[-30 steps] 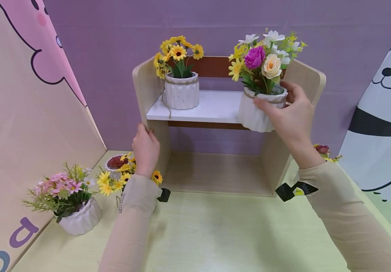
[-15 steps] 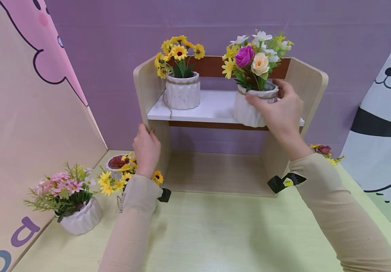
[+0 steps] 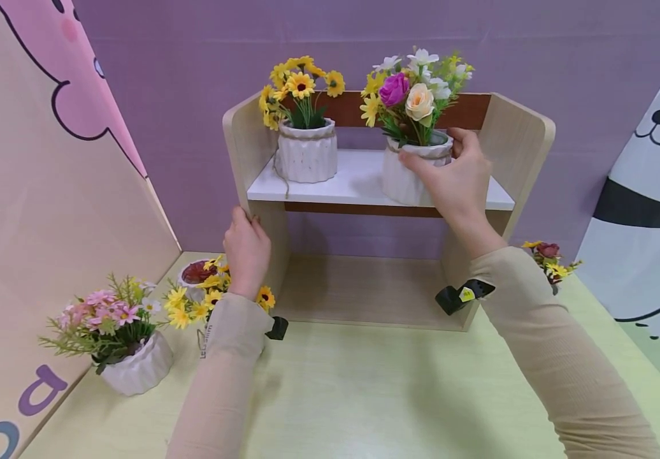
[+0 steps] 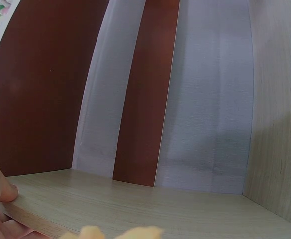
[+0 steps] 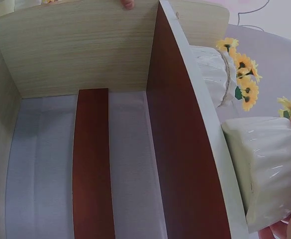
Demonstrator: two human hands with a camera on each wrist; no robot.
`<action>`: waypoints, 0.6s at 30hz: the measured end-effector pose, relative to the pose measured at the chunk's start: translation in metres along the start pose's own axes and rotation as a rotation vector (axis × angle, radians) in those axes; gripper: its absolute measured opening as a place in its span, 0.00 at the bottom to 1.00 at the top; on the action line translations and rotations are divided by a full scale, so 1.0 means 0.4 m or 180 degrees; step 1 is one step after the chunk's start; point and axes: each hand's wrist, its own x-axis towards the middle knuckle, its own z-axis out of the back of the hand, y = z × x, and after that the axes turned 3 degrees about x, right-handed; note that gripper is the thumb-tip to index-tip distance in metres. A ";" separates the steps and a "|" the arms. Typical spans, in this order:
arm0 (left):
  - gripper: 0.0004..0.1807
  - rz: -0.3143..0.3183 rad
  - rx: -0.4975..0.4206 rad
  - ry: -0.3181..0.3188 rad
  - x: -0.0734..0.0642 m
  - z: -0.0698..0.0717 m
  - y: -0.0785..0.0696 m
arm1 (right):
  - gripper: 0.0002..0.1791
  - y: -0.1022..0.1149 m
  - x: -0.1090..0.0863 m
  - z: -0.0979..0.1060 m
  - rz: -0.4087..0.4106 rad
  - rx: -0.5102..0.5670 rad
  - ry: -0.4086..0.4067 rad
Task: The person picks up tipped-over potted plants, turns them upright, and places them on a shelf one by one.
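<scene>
Clock positions count from the middle of the head view. At eight o'clock, a fluted white pot (image 3: 141,366) of pink daisies (image 3: 103,315) stands on the pale tabletop (image 3: 341,389). Right of it, a reddish-brown-topped pot (image 3: 198,273) sits behind yellow sunflowers (image 3: 189,306), which the left forearm partly hides. Between eight and nine, the left hand (image 3: 246,252) is clamped on the front edge of the left side panel (image 3: 244,150) of a wooden desktop shelf (image 3: 358,293), thumb on the inner face. Near twelve, a twine-tied sunflower pot (image 3: 307,153) stands upright on the white board (image 3: 358,172). Between one and two, the mixed-flower pot (image 3: 404,175), with a magenta rose (image 3: 394,89) and a cream rose (image 3: 420,102), is upright at that board's front, apart from the sunflower pot; I cannot tell whether its base fully rests there. At two, the right hand (image 3: 460,175) is clamped round this pot, thumb across its near side. At three, dark red and yellow flowers (image 3: 550,258) show beyond the right sleeve (image 3: 553,344).
</scene>
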 end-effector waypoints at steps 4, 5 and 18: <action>0.13 0.0000 0.0022 -0.0019 -0.009 0.004 -0.004 | 0.43 -0.004 -0.004 -0.005 0.0046 -0.0046 -0.0032; 0.13 0.0004 0.0026 -0.0023 -0.008 0.004 -0.004 | 0.43 -0.005 -0.004 -0.008 0.0058 -0.0056 -0.0041; 0.14 0.0039 0.0035 -0.0015 -0.010 0.005 -0.006 | 0.43 -0.003 0.011 -0.057 0.0184 -0.0196 -0.0108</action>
